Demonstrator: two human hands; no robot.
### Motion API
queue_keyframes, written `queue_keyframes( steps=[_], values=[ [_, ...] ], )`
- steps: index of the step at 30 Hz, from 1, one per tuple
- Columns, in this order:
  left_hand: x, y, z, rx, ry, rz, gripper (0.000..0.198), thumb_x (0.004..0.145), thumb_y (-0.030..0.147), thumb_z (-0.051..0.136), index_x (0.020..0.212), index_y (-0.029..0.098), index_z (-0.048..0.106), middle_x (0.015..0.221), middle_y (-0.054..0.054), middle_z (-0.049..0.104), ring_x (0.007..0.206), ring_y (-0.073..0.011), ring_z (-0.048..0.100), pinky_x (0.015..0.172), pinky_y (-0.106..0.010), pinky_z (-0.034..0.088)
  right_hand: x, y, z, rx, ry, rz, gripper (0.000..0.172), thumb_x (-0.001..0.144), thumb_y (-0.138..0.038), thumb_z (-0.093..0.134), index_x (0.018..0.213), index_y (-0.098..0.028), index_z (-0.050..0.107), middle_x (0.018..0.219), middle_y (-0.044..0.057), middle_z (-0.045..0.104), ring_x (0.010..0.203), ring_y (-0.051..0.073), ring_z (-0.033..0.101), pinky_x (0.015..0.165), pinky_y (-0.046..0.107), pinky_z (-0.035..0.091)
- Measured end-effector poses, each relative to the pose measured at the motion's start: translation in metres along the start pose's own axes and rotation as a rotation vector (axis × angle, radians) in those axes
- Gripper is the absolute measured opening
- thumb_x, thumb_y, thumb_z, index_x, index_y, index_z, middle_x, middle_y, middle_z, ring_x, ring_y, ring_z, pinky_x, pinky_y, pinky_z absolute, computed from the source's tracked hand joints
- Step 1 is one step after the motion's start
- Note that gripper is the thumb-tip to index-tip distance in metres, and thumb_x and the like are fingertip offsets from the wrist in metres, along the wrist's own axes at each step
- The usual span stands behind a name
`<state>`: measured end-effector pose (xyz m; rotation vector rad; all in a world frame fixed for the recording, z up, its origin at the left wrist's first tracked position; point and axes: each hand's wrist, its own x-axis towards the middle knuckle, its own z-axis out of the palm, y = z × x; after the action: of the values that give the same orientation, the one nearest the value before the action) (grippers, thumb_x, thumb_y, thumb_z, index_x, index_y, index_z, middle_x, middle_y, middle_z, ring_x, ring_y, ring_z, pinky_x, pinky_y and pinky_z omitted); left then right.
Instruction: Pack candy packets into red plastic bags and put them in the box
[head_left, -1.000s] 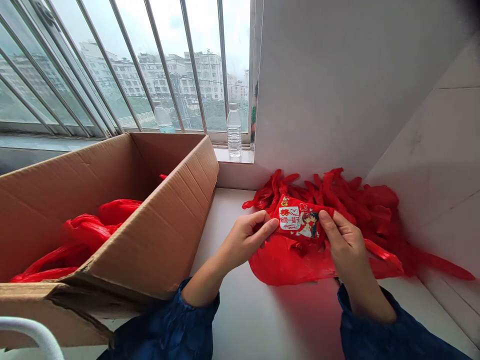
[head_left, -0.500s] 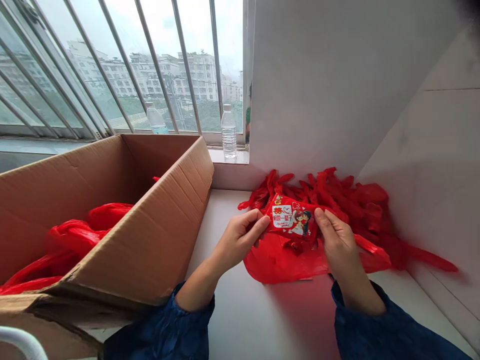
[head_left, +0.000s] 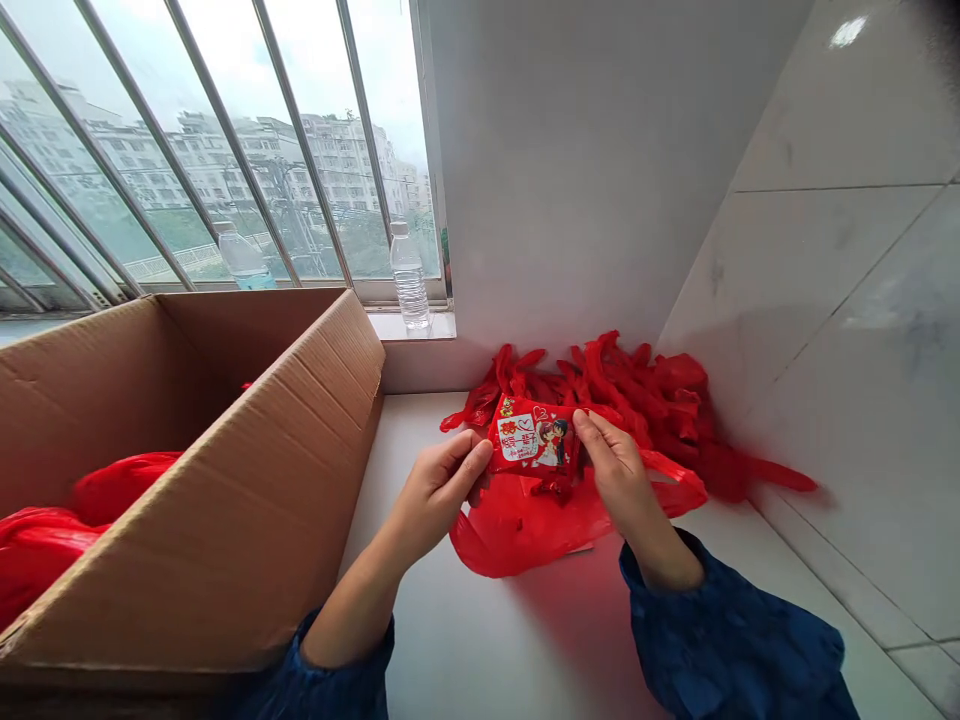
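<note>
Between my two hands a small red printed packet (head_left: 534, 437) is stretched out flat, its cartoon couple and hearts facing me. My left hand (head_left: 442, 482) pinches its left edge between thumb and fingers. On the right edge, my right hand (head_left: 611, 462) pinches it the same way. Just below and behind the packet spreads an open red plastic bag (head_left: 517, 535), lying on the white surface. What lies inside that bag is mostly hidden by the packet. Beyond it, against the wall, is a heap of tied red plastic bags (head_left: 682, 400).
A large open cardboard box (head_left: 247, 530) stands at the left, with red plastic bags (head_left: 127, 485) inside. Two clear bottles stand by the barred window: one bottle (head_left: 409, 278) on the sill, another bottle (head_left: 244, 258) behind the box. A tiled wall (head_left: 847, 330) bounds the right side.
The camera view has turned to the right, so the box, bags and hands appear farther left. Both hands keep hold of the packet, which looks much the same.
</note>
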<state>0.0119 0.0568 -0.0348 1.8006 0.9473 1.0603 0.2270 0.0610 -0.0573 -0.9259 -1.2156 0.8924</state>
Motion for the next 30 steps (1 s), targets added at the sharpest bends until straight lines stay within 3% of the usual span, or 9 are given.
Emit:
queue_keyframes(
  steps=[9, 18, 22, 27, 30],
  values=[
    [0.0, 0.0, 0.0, -0.012, -0.001, -0.001, 0.042, 0.099, 0.048, 0.049, 0.072, 0.016, 0.051, 0.065, 0.003, 0.051, 0.055, -0.0076, 0.048, 0.052, -0.019, 0.04, -0.001, 0.001, -0.001, -0.03, 0.023, -0.011, 0.043, 0.089, -0.061, 0.06, 0.071, -0.022, 0.06, 0.071, -0.001, 0.058, 0.07, 0.016, 0.052, 0.066, 0.026, 0.047],
    [0.002, 0.0, 0.001, 0.009, 0.009, -0.025, 0.043, 0.098, 0.049, 0.049, 0.07, 0.016, 0.051, 0.063, 0.003, 0.051, 0.055, -0.0083, 0.047, 0.051, -0.019, 0.041, -0.003, -0.007, 0.003, 0.046, -0.097, 0.013, 0.038, 0.094, -0.057, 0.055, 0.091, -0.022, 0.068, 0.09, 0.002, 0.073, 0.086, 0.02, 0.067, 0.079, 0.031, 0.055],
    [0.002, 0.0, 0.0, 0.053, 0.003, -0.015, 0.041, 0.1, 0.046, 0.048, 0.071, 0.016, 0.052, 0.065, 0.002, 0.053, 0.056, -0.0081, 0.048, 0.053, -0.02, 0.041, -0.003, -0.008, 0.005, 0.094, -0.158, 0.03, 0.031, 0.087, -0.05, 0.069, 0.1, -0.021, 0.064, 0.093, 0.002, 0.074, 0.088, 0.019, 0.069, 0.079, 0.03, 0.056],
    [-0.004, 0.016, -0.002, 0.118, 0.162, 0.017, 0.03, 0.099, 0.043, 0.053, 0.099, 0.016, 0.065, 0.069, 0.002, 0.056, 0.058, -0.0088, 0.05, 0.053, -0.019, 0.041, -0.01, -0.024, -0.011, -0.115, -0.173, -0.067, 0.026, 0.088, -0.04, 0.071, 0.105, -0.023, 0.062, 0.094, 0.001, 0.073, 0.086, 0.018, 0.069, 0.074, 0.028, 0.055],
    [-0.013, 0.03, -0.002, 0.086, 0.237, 0.023, 0.033, 0.098, 0.043, 0.055, 0.119, 0.019, 0.064, 0.064, 0.004, 0.053, 0.054, -0.0093, 0.051, 0.05, -0.019, 0.042, -0.017, -0.04, -0.024, -0.388, -0.279, -0.141, 0.02, 0.093, -0.039, 0.067, 0.107, -0.025, 0.064, 0.09, -0.001, 0.073, 0.082, 0.017, 0.068, 0.07, 0.026, 0.052]
  ],
)
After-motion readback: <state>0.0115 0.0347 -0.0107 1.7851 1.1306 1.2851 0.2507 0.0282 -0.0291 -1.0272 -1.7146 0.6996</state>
